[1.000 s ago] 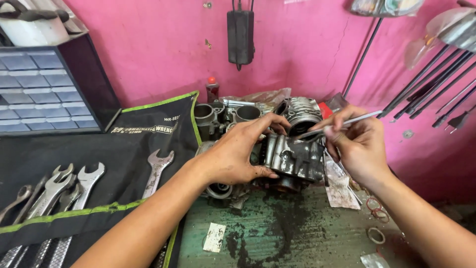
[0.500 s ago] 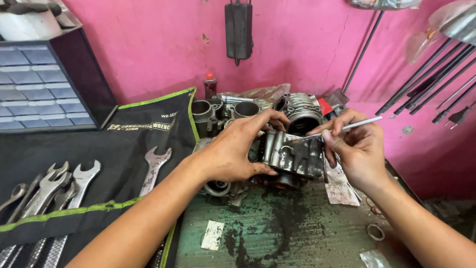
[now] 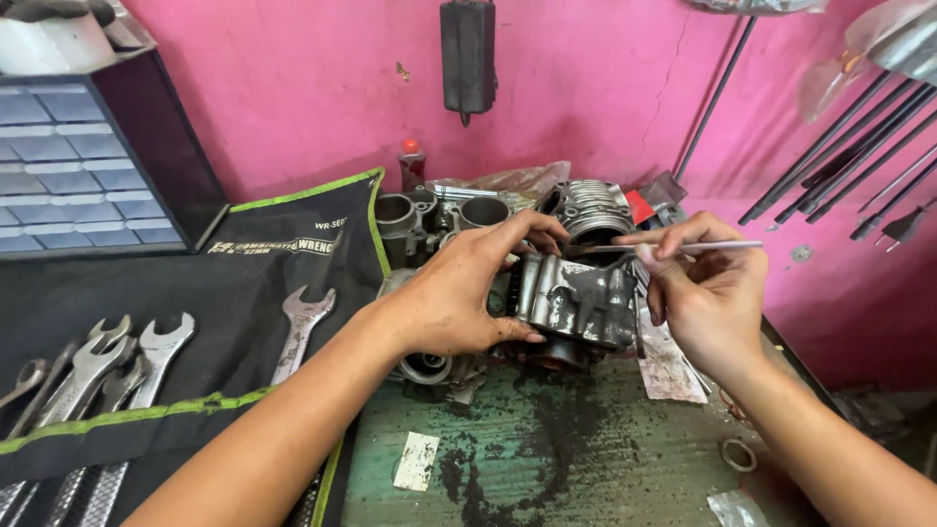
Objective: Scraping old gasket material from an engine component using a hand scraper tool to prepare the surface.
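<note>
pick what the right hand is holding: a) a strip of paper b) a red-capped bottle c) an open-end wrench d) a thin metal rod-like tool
d: the right hand pinches a thin silvery rod-like tool whose tip points at the grimy metal engine part that the left hand grips; the wrenches lie untouched on the black tool roll.
</note>
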